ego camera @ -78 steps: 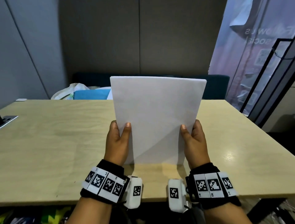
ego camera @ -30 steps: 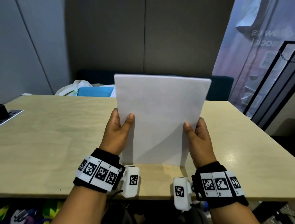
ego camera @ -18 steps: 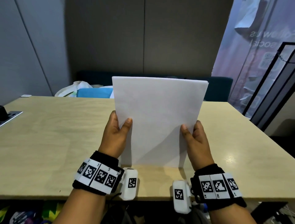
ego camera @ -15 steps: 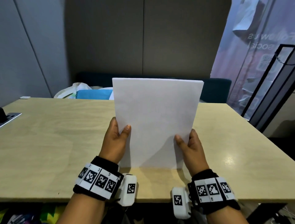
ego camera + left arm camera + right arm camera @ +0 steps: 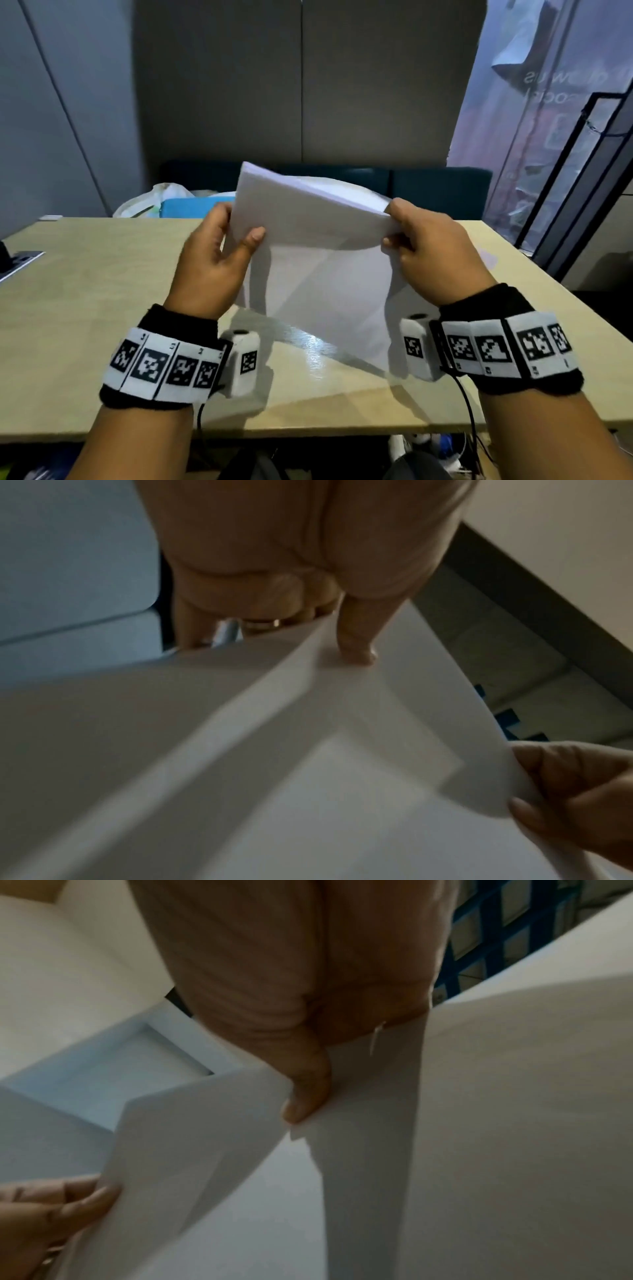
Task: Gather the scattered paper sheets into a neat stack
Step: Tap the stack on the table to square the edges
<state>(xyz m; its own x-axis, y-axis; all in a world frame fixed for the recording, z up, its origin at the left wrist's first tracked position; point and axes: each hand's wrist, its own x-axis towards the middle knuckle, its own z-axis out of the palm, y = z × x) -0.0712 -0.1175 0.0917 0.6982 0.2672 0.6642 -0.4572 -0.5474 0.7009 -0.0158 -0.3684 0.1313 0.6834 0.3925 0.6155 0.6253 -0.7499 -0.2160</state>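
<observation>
A stack of white paper sheets (image 5: 318, 260) is held above the wooden table (image 5: 85, 301), tilted so that one corner points down toward the tabletop. My left hand (image 5: 219, 253) pinches its left side, thumb on the near face. My right hand (image 5: 421, 246) grips the upper right edge, fingers curled over it. In the left wrist view the thumb presses the paper (image 5: 240, 750), and the right hand's fingers (image 5: 565, 791) show at the lower right. In the right wrist view the thumb pins the sheets (image 5: 479, 1123), with the left hand's fingers (image 5: 61, 1204) at the lower left.
A blue box (image 5: 191, 207) and a white plastic bag (image 5: 150, 202) lie behind the table's far edge, before a dark bench (image 5: 438, 192). A power socket plate (image 5: 17, 263) sits at the table's left edge. A black metal frame (image 5: 582, 178) stands right.
The stack stood upright on its short edge, held low at both sides. Now it is turned and tilted; my right hand has shifted up to the top right edge and my left higher.
</observation>
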